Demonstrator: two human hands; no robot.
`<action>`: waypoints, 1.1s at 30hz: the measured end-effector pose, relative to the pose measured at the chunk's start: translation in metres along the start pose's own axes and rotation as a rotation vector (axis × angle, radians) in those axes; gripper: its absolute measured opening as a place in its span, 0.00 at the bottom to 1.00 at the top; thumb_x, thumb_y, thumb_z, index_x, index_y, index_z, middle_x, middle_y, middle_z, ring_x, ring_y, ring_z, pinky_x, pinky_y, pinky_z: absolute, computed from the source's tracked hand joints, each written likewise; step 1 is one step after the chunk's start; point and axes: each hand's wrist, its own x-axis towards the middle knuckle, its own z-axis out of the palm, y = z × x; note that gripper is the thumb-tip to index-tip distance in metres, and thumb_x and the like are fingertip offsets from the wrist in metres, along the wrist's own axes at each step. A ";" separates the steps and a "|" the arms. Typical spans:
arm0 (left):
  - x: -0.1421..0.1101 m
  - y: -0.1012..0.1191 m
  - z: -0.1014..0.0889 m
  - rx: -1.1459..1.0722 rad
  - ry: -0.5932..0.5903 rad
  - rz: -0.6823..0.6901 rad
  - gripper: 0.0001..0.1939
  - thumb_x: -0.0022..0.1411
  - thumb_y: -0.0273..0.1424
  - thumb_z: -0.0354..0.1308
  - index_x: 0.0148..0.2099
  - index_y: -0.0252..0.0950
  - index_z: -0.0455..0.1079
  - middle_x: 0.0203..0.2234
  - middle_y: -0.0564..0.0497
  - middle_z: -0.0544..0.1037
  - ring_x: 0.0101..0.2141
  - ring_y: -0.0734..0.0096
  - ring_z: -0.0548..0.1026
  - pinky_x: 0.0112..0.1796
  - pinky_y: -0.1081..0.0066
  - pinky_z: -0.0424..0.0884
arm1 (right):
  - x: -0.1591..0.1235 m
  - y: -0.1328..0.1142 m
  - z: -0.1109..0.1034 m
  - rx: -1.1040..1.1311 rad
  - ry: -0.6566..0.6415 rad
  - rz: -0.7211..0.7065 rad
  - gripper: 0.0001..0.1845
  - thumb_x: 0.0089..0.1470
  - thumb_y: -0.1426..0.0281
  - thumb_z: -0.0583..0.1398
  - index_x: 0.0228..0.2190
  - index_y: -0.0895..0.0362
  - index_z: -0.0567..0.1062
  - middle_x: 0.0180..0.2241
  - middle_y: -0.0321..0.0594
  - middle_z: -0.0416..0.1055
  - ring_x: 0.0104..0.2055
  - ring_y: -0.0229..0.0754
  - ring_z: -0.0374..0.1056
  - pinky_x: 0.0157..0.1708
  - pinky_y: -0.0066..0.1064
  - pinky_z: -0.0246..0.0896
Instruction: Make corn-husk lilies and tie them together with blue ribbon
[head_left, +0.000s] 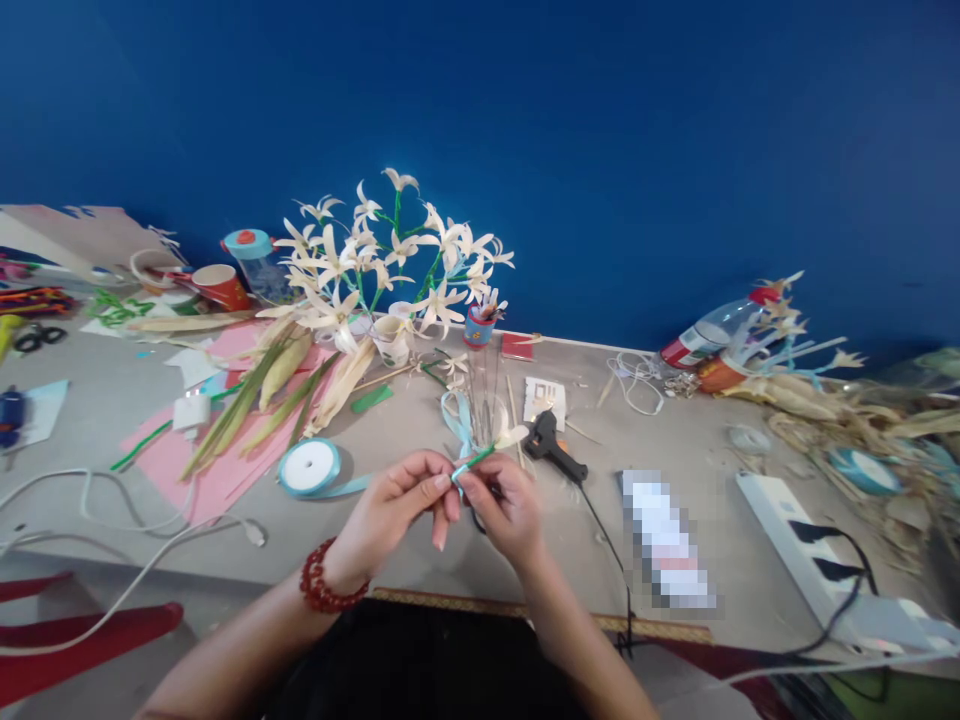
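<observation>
Over the front of the table, my left hand and my right hand meet fingertip to fingertip. Pinched in the right hand is a green flower stem with a small cream bud at its tip, pointing up and right. My left hand's thumb and fingers close on light-blue ribbon at the stem's lower end. Behind them hangs or lies a loop of the same ribbon; which, I cannot tell. A light-blue ribbon roll lies to the left, its strip running under my left wrist.
A black glue gun lies right of my hands, its cord trailing forward. Cream flowers stand at the back in a cup. Corn husks cover pink paper at left. A phone and power strip lie right.
</observation>
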 end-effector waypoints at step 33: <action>0.006 0.005 -0.007 -0.049 -0.127 -0.122 0.08 0.64 0.33 0.57 0.34 0.34 0.66 0.19 0.54 0.73 0.15 0.79 0.68 0.17 0.79 0.63 | 0.000 0.012 0.000 0.257 -0.099 0.128 0.08 0.56 0.64 0.63 0.28 0.54 0.72 0.22 0.34 0.71 0.19 0.34 0.66 0.19 0.25 0.60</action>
